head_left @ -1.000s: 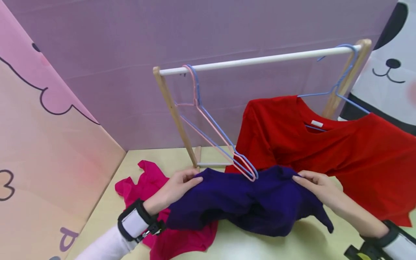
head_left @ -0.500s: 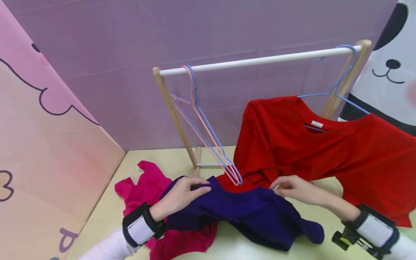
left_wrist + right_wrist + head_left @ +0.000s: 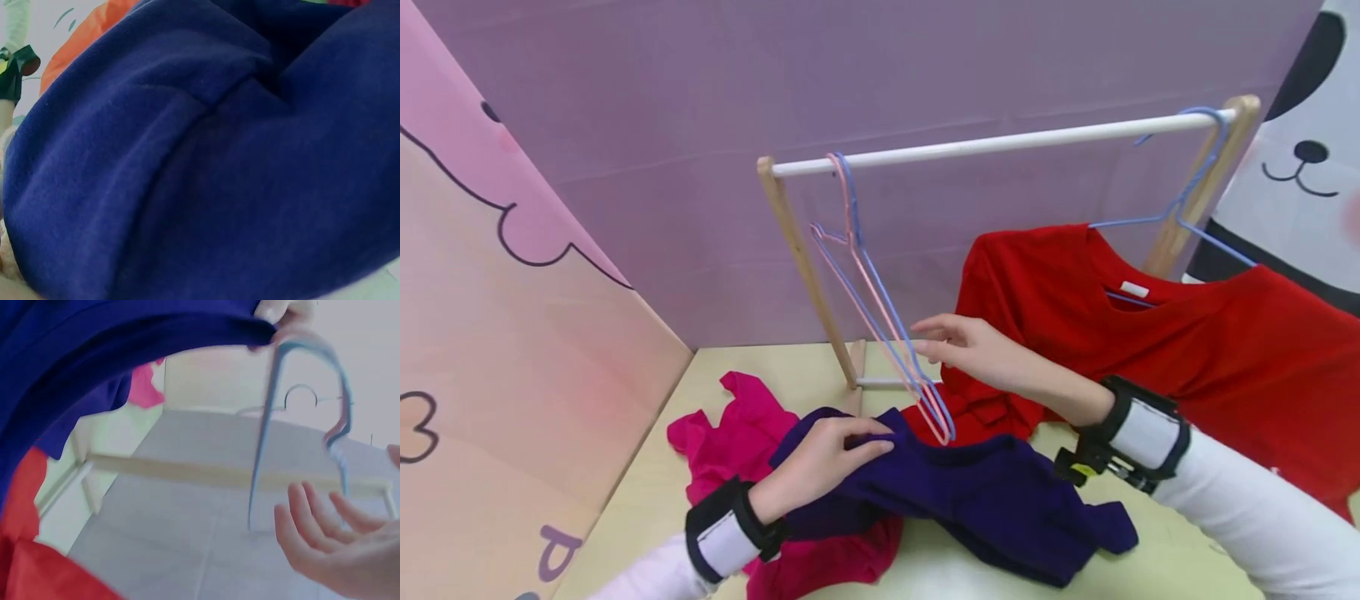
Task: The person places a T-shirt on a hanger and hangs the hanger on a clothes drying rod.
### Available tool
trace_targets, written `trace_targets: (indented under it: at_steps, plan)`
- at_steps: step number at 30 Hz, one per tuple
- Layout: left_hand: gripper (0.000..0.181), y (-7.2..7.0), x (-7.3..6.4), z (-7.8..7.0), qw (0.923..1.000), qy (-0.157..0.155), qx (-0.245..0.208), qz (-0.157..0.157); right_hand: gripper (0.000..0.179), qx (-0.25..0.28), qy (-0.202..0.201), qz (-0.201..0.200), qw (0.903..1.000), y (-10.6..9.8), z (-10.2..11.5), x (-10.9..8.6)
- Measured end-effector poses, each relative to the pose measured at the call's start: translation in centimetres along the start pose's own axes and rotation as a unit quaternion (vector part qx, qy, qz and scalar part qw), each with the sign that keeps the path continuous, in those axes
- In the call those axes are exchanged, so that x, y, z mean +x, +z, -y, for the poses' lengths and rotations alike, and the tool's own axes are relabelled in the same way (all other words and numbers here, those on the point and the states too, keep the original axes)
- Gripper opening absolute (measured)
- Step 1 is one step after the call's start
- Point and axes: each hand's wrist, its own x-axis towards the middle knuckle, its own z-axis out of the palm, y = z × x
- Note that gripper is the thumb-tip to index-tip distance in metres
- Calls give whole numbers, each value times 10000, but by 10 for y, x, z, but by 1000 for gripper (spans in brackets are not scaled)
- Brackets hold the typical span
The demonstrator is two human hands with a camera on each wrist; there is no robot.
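A dark purple shirt (image 3: 977, 492) lies crumpled on the table, its collar edge toward the rack. My left hand (image 3: 831, 454) pinches that edge between thumb and fingers; the shirt's cloth (image 3: 250, 175) fills most of the left wrist view. A pink hanger (image 3: 942, 437) and a blue hanger (image 3: 858, 229) hang together from the rack, slanting down over the shirt. My right hand (image 3: 977, 354) is empty, fingers loosely extended, right beside the hangers' lower part. In the right wrist view its fingers (image 3: 300, 525) spread near the hanger wire (image 3: 265, 425).
The rack has a white bar (image 3: 1000, 143) and wooden legs (image 3: 808, 267). On its right end a red shirt (image 3: 1075, 317) hangs from another blue hanger (image 3: 1213, 240). A crumpled pink garment (image 3: 737, 425) lies at the left, partly under the purple shirt. Printed cloth walls surround the table (image 3: 730, 358).
My right hand let go of the purple shirt and rose leftward to the hangers. The shirt has dropped lower, with my left hand still at its edge. The hangers swung left.
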Motion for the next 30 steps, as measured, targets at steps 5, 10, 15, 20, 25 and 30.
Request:
trace_targets:
  at_steps: [5,10,15,20,25,30]
  plan:
    - [17,2,-2,3,10000,0,-6,-23,44,17,130,-182,9997,19,8,14]
    - [17,4,-4,5,10000,-14,-79,-24,28,481,2,-398,9980,31,3,22]
    - [18,7,-7,7,9997,-83,-211,53,18,517,-195,-755,9956,33,2,18]
    - [19,8,-8,9,9995,-138,-261,57,24,542,-26,-1328,9897,26,0,17]
    - [20,9,-10,9,9994,-163,-302,78,25,443,75,-2004,9787,8,0,17]
    - [19,9,-13,11,9995,-194,-262,30,24,206,85,-2310,9727,-10,2,13]
